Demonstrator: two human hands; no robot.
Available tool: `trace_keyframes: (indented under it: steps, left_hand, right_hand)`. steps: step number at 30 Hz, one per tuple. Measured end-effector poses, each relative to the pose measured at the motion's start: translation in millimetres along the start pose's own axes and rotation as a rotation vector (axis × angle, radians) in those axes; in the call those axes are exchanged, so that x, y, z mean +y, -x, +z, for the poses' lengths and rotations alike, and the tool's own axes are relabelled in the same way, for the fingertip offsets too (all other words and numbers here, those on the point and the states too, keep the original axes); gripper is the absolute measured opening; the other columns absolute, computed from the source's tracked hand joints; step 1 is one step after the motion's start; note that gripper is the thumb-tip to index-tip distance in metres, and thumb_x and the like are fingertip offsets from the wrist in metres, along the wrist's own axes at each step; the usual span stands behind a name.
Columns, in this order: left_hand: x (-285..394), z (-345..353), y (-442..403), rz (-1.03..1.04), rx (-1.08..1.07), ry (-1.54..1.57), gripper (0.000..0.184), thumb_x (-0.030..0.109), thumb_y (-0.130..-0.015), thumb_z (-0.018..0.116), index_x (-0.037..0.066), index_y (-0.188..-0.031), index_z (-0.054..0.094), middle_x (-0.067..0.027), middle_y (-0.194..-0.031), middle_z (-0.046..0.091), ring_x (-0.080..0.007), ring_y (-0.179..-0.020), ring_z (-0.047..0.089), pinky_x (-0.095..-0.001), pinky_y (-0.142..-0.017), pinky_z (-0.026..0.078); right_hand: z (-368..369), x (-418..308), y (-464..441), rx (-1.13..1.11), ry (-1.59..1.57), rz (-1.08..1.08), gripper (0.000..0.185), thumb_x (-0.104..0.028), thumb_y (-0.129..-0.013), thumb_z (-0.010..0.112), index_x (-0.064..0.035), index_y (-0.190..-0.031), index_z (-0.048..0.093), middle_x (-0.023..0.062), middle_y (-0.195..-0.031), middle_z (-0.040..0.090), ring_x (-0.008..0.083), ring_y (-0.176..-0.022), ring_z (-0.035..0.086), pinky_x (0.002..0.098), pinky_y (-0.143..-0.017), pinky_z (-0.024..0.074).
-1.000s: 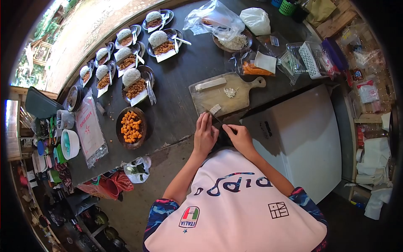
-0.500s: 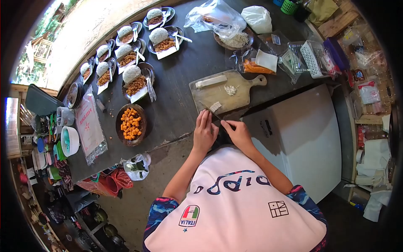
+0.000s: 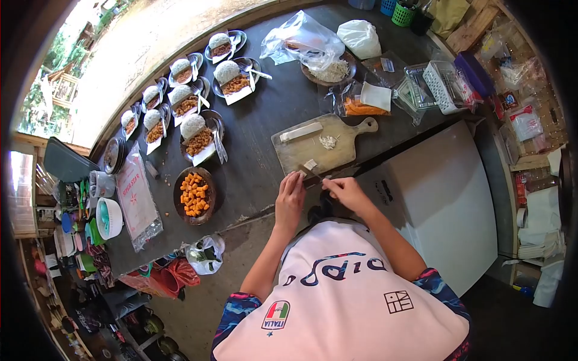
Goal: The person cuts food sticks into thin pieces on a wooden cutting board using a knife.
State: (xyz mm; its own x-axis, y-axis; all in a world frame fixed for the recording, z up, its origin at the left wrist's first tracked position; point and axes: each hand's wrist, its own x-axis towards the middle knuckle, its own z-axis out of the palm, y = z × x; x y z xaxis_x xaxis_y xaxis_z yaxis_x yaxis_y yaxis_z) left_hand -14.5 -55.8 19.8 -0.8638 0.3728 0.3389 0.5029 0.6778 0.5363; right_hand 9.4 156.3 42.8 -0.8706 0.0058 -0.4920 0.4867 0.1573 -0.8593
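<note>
A wooden cutting board (image 3: pixel 334 159) with a handle lies at the counter's near edge. On it rest a long white bar of food (image 3: pixel 301 132), a small heap of thin white shreds (image 3: pixel 328 142) and a small cut white piece (image 3: pixel 310 163). My left hand (image 3: pixel 291 194) is closed at the board's near left corner, its fingertips pressed together on a white food piece (image 3: pixel 301 173), mostly covered. My right hand (image 3: pixel 346 191) grips a knife (image 3: pixel 313 172), whose blade angles toward my left fingertips. The knife's handle is largely hidden in my fist.
Several plates of rice and brown food (image 3: pixel 197 142) line the counter's far left side. Left of the board stands a bowl of orange cubes (image 3: pixel 194 195). Behind it are a bowl of white shreds (image 3: pixel 332 71) and a bag of orange strips (image 3: pixel 364 107). A white appliance (image 3: pixel 439 198) stands at right.
The camera view has shifted slightly. My right hand has drawn a little away from my left, showing more of the knife blade. My left hand stays at the board's corner.
</note>
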Motion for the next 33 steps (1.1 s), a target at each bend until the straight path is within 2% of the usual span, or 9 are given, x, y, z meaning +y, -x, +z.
trace_keyframes:
  steps: [1, 5, 8, 12, 17, 21, 25, 28, 33]
  left_hand:
    - [-1.6, -3.4, -1.2, 0.003, -0.001, 0.020, 0.038, -0.001, -0.093, 0.069, -0.003, -0.130, 0.068, -0.0141, -0.134, 0.064, -0.0333, -0.128, 0.061, -0.0431, -0.106, 0.054]
    - [-5.3, -12.5, -7.6, -0.015, 0.016, 0.127, 0.030, -0.003, -0.093, 0.070, -0.001, -0.123, 0.073, -0.0125, -0.127, 0.069, -0.0327, -0.121, 0.065, -0.0420, -0.100, 0.055]
    - [-9.2, -15.9, -11.9, -0.033, 0.043, 0.172, 0.025, -0.004, -0.092, 0.072, 0.001, -0.116, 0.077, -0.0110, -0.119, 0.073, -0.0310, -0.113, 0.068, -0.0403, -0.094, 0.058]
    - [-11.9, -18.9, -16.8, -0.110, 0.060, 0.219, 0.021, -0.003, -0.092, 0.073, 0.002, -0.111, 0.078, -0.0104, -0.114, 0.075, -0.0302, -0.107, 0.071, -0.0396, -0.089, 0.059]
    - [-10.3, -22.2, -24.2, -0.103, 0.097, 0.158, 0.020, -0.001, -0.094, 0.072, 0.001, -0.113, 0.077, -0.0101, -0.116, 0.073, -0.0306, -0.109, 0.069, -0.0405, -0.092, 0.057]
    - [-8.6, -20.2, -36.8, -0.076, 0.165, 0.128, 0.020, 0.000, -0.095, 0.072, 0.001, -0.114, 0.076, -0.0095, -0.117, 0.073, -0.0309, -0.111, 0.068, -0.0411, -0.094, 0.057]
    - [-6.7, -18.1, -50.8, -0.027, 0.192, 0.111, 0.019, 0.000, -0.095, 0.072, 0.002, -0.114, 0.076, -0.0093, -0.117, 0.072, -0.0311, -0.111, 0.067, -0.0414, -0.094, 0.056]
    - [-3.5, -14.0, -56.9, 0.011, 0.194, 0.094, 0.020, 0.000, -0.094, 0.072, 0.003, -0.114, 0.076, -0.0096, -0.118, 0.072, -0.0317, -0.112, 0.067, -0.0424, -0.095, 0.056]
    - [0.2, 6.8, -52.6, 0.097, 0.095, -0.032, 0.019, 0.003, -0.095, 0.072, 0.001, -0.114, 0.076, -0.0120, -0.121, 0.070, -0.0326, -0.116, 0.065, -0.0431, -0.098, 0.055]
  right_hand:
    - [-7.9, -4.8, 1.1, 0.017, 0.007, -0.010, 0.048, -0.041, -0.106, 0.066, 0.0058, -0.102, 0.077, 0.0012, -0.068, 0.059, 0.0085, -0.064, 0.052, 0.0284, -0.062, 0.0437]
    - [-23.7, 12.0, -9.0, 0.204, 0.051, -0.135, 0.047, -0.041, -0.106, 0.065, 0.0042, -0.099, 0.077, 0.0021, -0.067, 0.060, 0.0095, -0.063, 0.053, 0.0307, -0.061, 0.0440]
    - [-13.7, 12.7, 3.2, 0.140, 0.021, -0.154, 0.048, -0.043, -0.106, 0.064, 0.0038, -0.099, 0.077, 0.0029, -0.067, 0.062, 0.0102, -0.063, 0.055, 0.0312, -0.062, 0.0448]
    - [-12.4, 17.3, 10.7, 0.033, -0.041, 0.020, 0.051, -0.046, -0.105, 0.064, 0.0031, -0.099, 0.078, 0.0024, -0.067, 0.064, 0.0100, -0.064, 0.057, 0.0298, -0.063, 0.0460]
    - [-38.1, 19.9, 9.8, 0.208, 0.011, -0.044, 0.048, -0.042, -0.107, 0.061, 0.0035, -0.105, 0.077, 0.0039, -0.070, 0.066, 0.0109, -0.066, 0.060, 0.0306, -0.065, 0.0475]
    - [-29.7, 4.6, 17.5, 0.218, 0.064, -0.111, 0.046, -0.041, -0.107, 0.061, 0.0023, -0.106, 0.077, 0.0041, -0.070, 0.067, 0.0125, -0.065, 0.060, 0.0322, -0.066, 0.0483]
    - [-12.2, 10.3, 3.2, 0.099, 0.006, -0.071, 0.046, -0.041, -0.107, 0.061, 0.0013, -0.101, 0.076, 0.0049, -0.071, 0.070, 0.0138, -0.065, 0.062, 0.0310, -0.065, 0.0482]
    - [-11.9, 10.6, 3.6, 0.279, 0.031, -0.085, 0.043, -0.041, -0.107, 0.061, 0.0005, -0.105, 0.073, 0.0062, -0.071, 0.070, 0.0140, -0.064, 0.063, 0.0314, -0.065, 0.0486]
    - [-11.4, 10.3, 33.3, 0.269, 0.181, -0.109, 0.038, -0.037, -0.108, 0.060, -0.0024, -0.120, 0.069, 0.0126, -0.075, 0.073, 0.0275, -0.072, 0.073, 0.0390, -0.070, 0.0540]
